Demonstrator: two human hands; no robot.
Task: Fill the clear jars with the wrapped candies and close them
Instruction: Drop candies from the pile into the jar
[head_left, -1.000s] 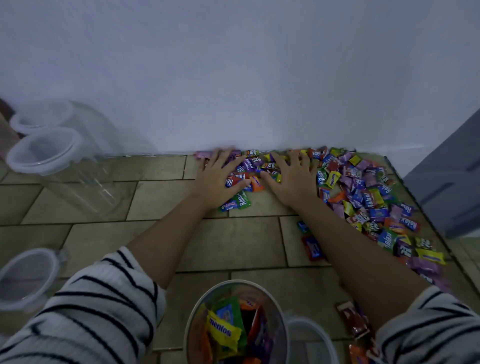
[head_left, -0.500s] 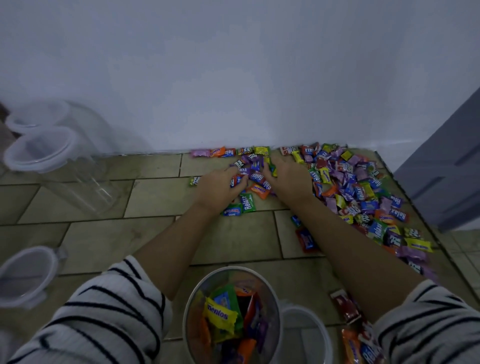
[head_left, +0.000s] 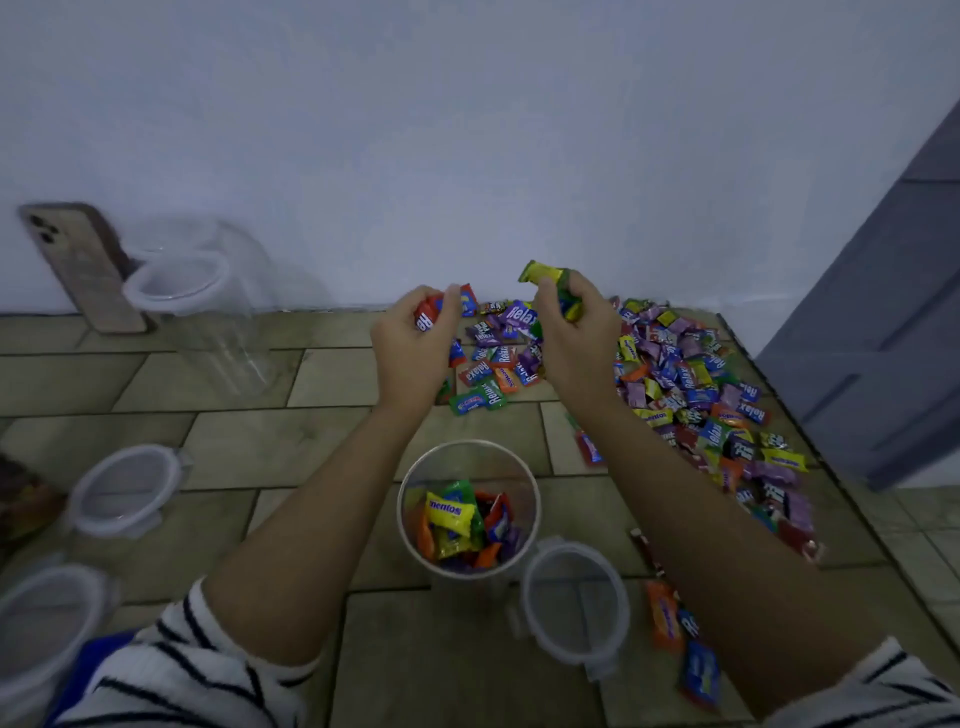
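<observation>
Gripping a red wrapped candy (head_left: 427, 317) in my left hand (head_left: 410, 345) and a yellow-green candy (head_left: 543, 273) in my right hand (head_left: 574, 335), I held both above the floor pile (head_left: 691, 395), its wrappers reading "Relaxa"; the open jar (head_left: 470, 443) nearer me showed a yellow "mentos" pack (head_left: 450, 512).

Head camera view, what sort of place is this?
Probably a room in a home, at floor level: wrapped candies lie loose on stone-look floor tiles, which meet a plain white wall, a grey door stands at the right, and a phone leans against the wall.
</observation>
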